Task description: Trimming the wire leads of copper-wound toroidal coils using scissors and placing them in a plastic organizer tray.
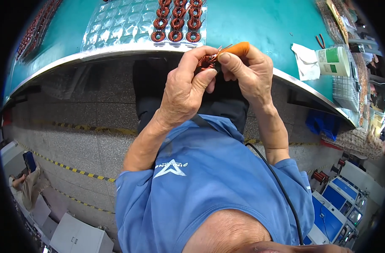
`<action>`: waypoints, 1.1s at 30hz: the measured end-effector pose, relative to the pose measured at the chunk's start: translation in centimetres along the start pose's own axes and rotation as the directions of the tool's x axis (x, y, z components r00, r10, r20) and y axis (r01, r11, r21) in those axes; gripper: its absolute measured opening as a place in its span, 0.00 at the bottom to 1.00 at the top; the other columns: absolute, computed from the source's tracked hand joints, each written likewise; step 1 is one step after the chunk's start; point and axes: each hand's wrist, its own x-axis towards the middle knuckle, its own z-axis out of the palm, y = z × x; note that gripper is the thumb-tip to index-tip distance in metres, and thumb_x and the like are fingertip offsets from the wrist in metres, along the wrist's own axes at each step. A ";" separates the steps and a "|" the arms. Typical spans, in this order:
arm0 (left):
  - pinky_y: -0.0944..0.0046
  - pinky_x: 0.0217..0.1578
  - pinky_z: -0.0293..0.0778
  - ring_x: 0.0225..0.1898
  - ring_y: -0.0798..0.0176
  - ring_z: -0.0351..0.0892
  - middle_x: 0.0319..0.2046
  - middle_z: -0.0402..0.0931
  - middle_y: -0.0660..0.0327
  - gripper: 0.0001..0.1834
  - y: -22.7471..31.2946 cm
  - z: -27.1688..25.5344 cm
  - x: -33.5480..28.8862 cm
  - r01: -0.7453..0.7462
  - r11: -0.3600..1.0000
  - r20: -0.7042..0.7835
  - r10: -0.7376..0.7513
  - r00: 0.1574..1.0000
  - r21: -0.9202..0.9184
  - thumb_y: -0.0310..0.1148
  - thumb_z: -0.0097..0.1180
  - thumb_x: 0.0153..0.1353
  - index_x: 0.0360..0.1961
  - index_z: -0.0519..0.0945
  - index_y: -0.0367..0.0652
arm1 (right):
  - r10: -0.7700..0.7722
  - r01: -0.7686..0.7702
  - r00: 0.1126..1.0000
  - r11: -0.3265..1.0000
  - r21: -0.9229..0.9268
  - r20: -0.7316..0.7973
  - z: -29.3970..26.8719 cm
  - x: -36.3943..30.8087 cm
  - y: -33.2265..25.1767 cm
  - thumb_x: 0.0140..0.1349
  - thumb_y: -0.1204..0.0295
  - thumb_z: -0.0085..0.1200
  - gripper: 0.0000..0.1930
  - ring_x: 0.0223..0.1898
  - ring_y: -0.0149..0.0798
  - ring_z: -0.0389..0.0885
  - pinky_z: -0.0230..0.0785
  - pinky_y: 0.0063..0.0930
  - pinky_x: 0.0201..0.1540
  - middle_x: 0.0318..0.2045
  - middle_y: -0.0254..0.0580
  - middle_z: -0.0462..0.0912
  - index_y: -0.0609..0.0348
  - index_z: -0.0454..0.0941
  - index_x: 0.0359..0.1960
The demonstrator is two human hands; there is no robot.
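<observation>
Left hand point(186, 86) grips the coil point(205, 63), a small ring wound in coppery wire; the right hand point(255, 74) pinches its loose wires point(214, 57). The coil sits between both, near the table point(247, 23).

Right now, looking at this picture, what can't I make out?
In the head view:
- Coil: partly covered by the left hand.
- Right hand: some fingers partly hidden behind its thumb.
- Coil rows: cut off by the top edge.
- Far-left coils: blurred, too small to count.
</observation>
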 end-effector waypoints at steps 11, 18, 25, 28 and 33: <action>0.73 0.29 0.69 0.25 0.73 0.71 0.26 0.72 0.63 0.16 -0.7 -0.8 -0.9 -0.078 0.993 0.025 0.081 0.996 -0.084 0.28 0.49 0.68 0.55 0.69 0.39 | -0.078 0.054 0.995 0.950 0.308 0.066 -0.2 0.9 2.0 0.59 0.73 0.61 0.09 0.39 0.26 0.77 0.70 0.21 0.45 0.32 0.34 0.81 0.62 0.80 0.41; 0.69 0.34 0.72 0.29 0.69 0.72 0.28 0.69 0.61 0.20 -0.5 -2.3 -1.3 0.000 0.998 0.106 0.008 0.994 -0.070 0.33 0.49 0.68 0.57 0.63 0.33 | -0.186 0.176 0.983 0.929 0.326 -0.001 -0.7 0.5 1.4 0.60 0.77 0.59 0.18 0.44 0.30 0.77 0.69 0.24 0.49 0.47 0.44 0.78 0.66 0.73 0.52; 0.72 0.28 0.71 0.24 0.71 0.74 0.24 0.73 0.62 0.17 -1.0 -2.2 -1.3 0.202 0.852 0.160 -0.141 0.977 -0.483 0.33 0.50 0.68 0.53 0.66 0.34 | -0.207 0.216 0.974 0.972 -0.095 0.097 -0.2 0.4 1.9 0.57 0.69 0.63 0.14 0.30 0.28 0.82 0.74 0.19 0.36 0.27 0.37 0.84 0.64 0.80 0.41; 0.73 0.24 0.71 0.19 0.71 0.73 0.19 0.71 0.62 0.19 -1.1 -2.9 -1.0 0.302 0.884 0.176 -0.254 0.951 -0.356 0.41 0.47 0.70 0.45 0.72 0.33 | -0.043 0.045 0.989 0.999 -0.011 0.141 -0.2 0.3 2.1 0.60 0.69 0.61 0.11 0.26 0.26 0.78 0.71 0.18 0.31 0.24 0.36 0.81 0.66 0.80 0.36; 0.74 0.26 0.73 0.24 0.72 0.76 0.28 0.77 0.59 0.17 -1.3 -2.6 -0.9 0.234 0.944 0.136 -0.207 0.969 -0.234 0.38 0.45 0.71 0.52 0.71 0.35 | 0.178 -0.228 0.957 0.950 0.212 0.229 -0.1 0.8 2.9 0.63 0.68 0.57 0.11 0.23 0.24 0.73 0.66 0.17 0.26 0.23 0.36 0.79 0.66 0.78 0.33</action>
